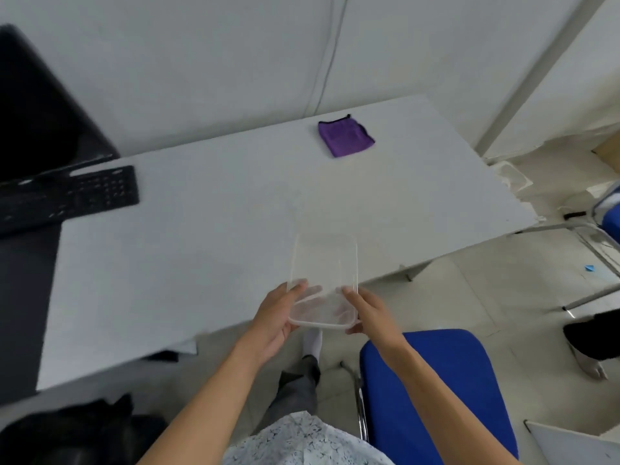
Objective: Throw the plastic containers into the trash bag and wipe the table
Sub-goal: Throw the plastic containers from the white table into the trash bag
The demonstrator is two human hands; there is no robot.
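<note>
I am gripping the clear rectangular plastic container [323,283] in both hands [280,312] [367,310] over the white table's [201,236] near edge, risking it slipping

Both hands hold a clear container [323,280] over the near edge of the white table [201,229]: left hand [276,317] and right hand [367,310] each grip a near corner. A purple cloth [345,137] lies farther back, a black keyboard [67,196] to the left, a blue chair [436,391] below.
</note>
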